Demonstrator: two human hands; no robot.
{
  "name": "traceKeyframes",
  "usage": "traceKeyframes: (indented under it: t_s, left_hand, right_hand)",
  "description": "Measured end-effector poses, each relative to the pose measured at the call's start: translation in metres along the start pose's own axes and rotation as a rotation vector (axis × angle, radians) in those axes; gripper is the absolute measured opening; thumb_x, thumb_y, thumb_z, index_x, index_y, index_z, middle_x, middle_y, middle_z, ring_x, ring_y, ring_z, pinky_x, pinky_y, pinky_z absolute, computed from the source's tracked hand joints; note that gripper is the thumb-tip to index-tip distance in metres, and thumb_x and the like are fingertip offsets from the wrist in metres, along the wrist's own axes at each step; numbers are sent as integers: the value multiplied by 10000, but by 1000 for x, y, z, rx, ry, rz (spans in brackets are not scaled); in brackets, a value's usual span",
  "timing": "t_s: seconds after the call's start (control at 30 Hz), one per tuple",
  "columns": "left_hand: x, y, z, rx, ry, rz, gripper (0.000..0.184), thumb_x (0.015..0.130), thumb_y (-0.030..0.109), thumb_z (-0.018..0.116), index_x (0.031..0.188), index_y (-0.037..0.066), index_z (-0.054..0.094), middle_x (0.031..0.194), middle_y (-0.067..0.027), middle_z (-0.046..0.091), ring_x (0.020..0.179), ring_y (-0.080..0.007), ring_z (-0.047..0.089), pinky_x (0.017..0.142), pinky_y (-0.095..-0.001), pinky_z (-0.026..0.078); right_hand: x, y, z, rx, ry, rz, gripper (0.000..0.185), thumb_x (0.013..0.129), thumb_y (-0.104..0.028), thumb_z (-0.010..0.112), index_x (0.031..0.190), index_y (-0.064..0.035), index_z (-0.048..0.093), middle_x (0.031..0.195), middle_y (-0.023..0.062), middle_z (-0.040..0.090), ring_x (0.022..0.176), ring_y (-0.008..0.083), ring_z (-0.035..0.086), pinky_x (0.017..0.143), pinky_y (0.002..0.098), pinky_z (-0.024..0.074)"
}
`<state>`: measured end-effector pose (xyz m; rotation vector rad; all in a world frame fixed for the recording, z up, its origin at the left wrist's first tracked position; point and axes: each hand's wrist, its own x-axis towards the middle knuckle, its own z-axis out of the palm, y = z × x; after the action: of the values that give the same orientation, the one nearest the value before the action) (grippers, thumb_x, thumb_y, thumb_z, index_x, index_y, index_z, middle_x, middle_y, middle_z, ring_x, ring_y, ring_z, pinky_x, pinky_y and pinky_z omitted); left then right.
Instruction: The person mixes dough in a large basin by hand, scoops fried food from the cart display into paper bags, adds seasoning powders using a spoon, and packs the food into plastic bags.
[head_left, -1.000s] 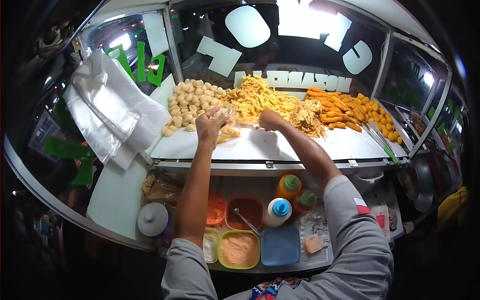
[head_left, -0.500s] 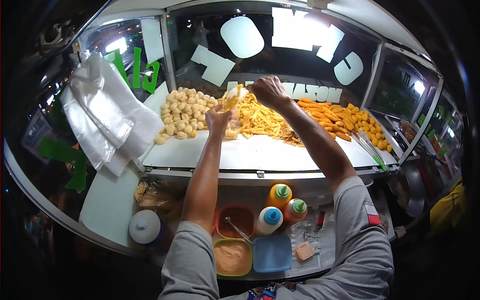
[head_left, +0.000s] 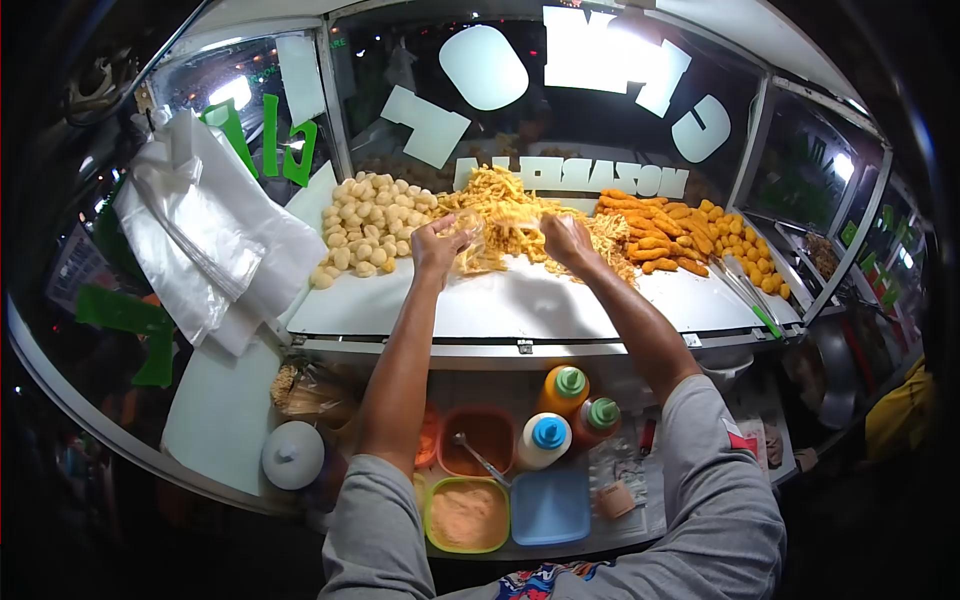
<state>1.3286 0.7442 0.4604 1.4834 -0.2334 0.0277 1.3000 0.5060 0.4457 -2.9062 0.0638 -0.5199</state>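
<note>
A: The right hand (head_left: pixel 570 243) has come down from above the bag (head_left: pixel 472 258) since half a second ago; it is now to the bag's right, about level with the left hand (head_left: pixel 436 248); do the two touch?

B: No, they are apart; the left pinches the clear bag, which hangs just right of that hand; the right is curled, but blur at its fingertips means I cannot tell whether it grips anything.

A: And around them?

B: The fries (head_left: pixel 495 187) heap up beyond and between both hands; the puffs (head_left: pixel 370 215) lie left of the left hand; the strands (head_left: pixel 610 240) are just right of the right hand, with the rolls (head_left: pixel 655 225), then the balls (head_left: pixel 745 240), farther right.

A: Nearer the body?

B: The bottles (head_left: pixel 560 396) stand between the forearms; the green tub (head_left: pixel 467 549) is nearer still; the hanging bags (head_left: pixel 220 225) are well left of the left hand.
</note>
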Motion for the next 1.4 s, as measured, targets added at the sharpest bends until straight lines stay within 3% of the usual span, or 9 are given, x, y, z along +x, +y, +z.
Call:
traceKeyframes:
  t_s: [0.17,0.3,0.37,0.43,0.8,1.0,1.1,1.23,1.4]
  left_hand:
    - [41,-16,21,9,-28,44,521,706,-30,742,1171,-154,542,936,-185,671,711,-173,672,600,-230,576]
    - [24,-10,17,-29,118,13,581,692,-26,753,1197,-175,507,1046,-218,635,719,-188,673,585,-228,567]
    - [14,-10,7,-68,69,-21,571,711,-50,742,1212,-169,495,1102,-236,612,729,-188,672,601,-225,578]
    - [7,-9,0,-60,15,-41,556,726,-65,731,1217,-166,491,1102,-238,611,740,-189,672,613,-225,586]
    - [26,-11,19,-17,-91,-49,528,752,-48,724,1221,-138,499,970,-203,654,770,-191,686,668,-225,596]
    - [58,-16,34,56,-41,-24,424,704,-24,747,1081,-142,593,846,-143,669,630,-132,639,583,-219,558]
    - [49,-24,21,-84,14,-26,445,721,-31,742,1118,-139,573,858,-142,663,647,-137,643,604,-224,570]
    - [23,-19,7,-137,15,-52,525,742,-36,739,1205,-131,513,963,-173,655,714,-172,668,621,-227,587]
    - [9,-7,9,-97,-19,-59,478,765,-46,717,1199,-119,530,1011,-178,648,757,-173,677,665,-206,594]
  right_hand:
    - [29,-49,-90,-293,332,-393,137,808,-35,542,694,-59,614,601,139,602,530,246,617,489,398,465]
    - [21,-47,-119,-405,138,-244,98,769,-84,593,742,-45,678,733,113,684,618,244,663,557,378,509]
    - [11,-34,-105,-486,-568,-36,256,769,-179,615,1006,-137,701,887,43,710,767,162,678,636,337,513]
    - [-3,-13,-37,-352,-591,152,236,801,-161,565,969,-104,720,946,60,713,743,181,674,686,349,518]
    - [-4,15,-5,-30,104,71,176,756,-55,545,885,13,643,822,246,649,822,398,650,688,468,518]
    - [26,-39,-83,-390,339,-410,180,878,-71,495,758,-91,629,602,87,601,585,215,617,740,451,462]
    - [28,-43,-107,-459,236,-277,195,858,-77,525,731,-115,668,730,92,675,685,185,661,791,389,453]
    - [22,1,-32,15,-770,170,250,750,-63,510,903,-34,706,869,119,712,789,181,696,658,353,520]
    - [2,5,57,69,-61,73,146,775,-78,542,817,6,654,821,219,663,790,374,649,661,474,499]
